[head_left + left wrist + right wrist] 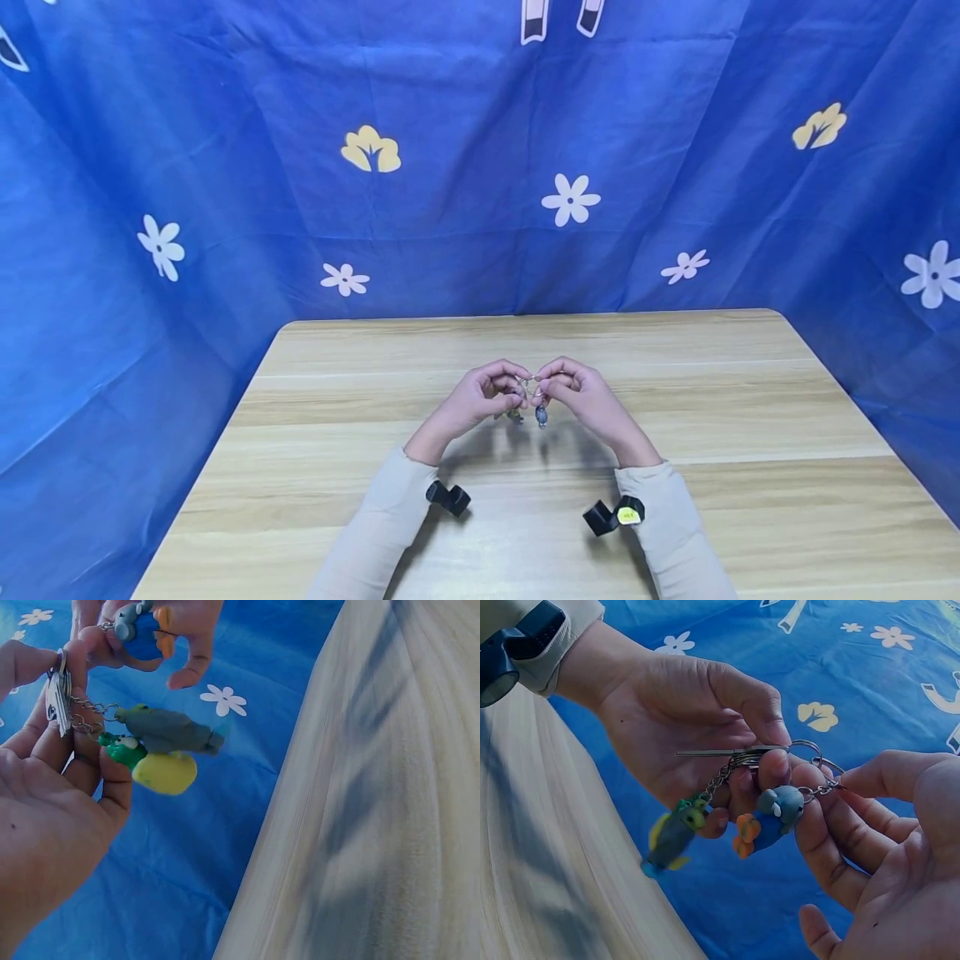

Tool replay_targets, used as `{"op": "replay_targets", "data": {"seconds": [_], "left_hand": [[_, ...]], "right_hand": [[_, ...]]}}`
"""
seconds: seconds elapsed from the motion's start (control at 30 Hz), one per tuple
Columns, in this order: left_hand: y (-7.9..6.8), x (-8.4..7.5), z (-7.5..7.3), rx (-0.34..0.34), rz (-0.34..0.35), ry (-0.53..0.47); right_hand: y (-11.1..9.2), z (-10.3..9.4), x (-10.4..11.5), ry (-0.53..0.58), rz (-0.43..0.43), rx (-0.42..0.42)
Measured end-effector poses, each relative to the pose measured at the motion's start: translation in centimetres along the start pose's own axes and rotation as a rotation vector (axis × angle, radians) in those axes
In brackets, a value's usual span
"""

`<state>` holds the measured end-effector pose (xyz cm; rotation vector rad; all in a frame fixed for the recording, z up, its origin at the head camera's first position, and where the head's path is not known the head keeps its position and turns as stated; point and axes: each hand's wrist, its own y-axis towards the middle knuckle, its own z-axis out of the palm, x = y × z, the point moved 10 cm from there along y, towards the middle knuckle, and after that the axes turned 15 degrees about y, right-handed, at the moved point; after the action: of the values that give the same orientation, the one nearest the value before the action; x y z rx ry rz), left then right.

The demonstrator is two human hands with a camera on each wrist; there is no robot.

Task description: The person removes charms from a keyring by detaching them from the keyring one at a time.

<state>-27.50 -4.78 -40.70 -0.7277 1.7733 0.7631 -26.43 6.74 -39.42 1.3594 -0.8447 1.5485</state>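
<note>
Both hands are raised above the table, fingertips close together. My left hand (483,396) pinches a metal ring with several keys (58,697). From it hang, on short chains, a grey figure (169,731) and a green-and-yellow figure (165,772). My right hand (588,396) pinches a second ring (838,766) between thumb and fingers. An elephant keychain (780,814), blue with orange feet, dangles from it by a chain. In the right wrist view the two rings meet between the fingertips; whether they are linked I cannot tell.
Beneath the hands lies a light wood-grain table (315,467). A blue curtain (465,217) with white and yellow flowers stands behind and at both sides. Each sleeved wrist carries a black camera mount, the left one (448,497) and the right one (611,515).
</note>
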Motion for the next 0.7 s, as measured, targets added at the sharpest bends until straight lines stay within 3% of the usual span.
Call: {"op": "replay_targets", "data": {"seconds": [0.47,0.7], "left_hand": [[0.06,0.45,-0.24,-0.033,-0.055,0.039],[0.07,0.19,-0.37,-0.061,-0.031,0.071]], "right_hand": [[-0.08,-0.16,0.32,-0.001,-0.019,0.001],[-0.09,0.04,0.05,0.007,-0.005,0.022]]}}
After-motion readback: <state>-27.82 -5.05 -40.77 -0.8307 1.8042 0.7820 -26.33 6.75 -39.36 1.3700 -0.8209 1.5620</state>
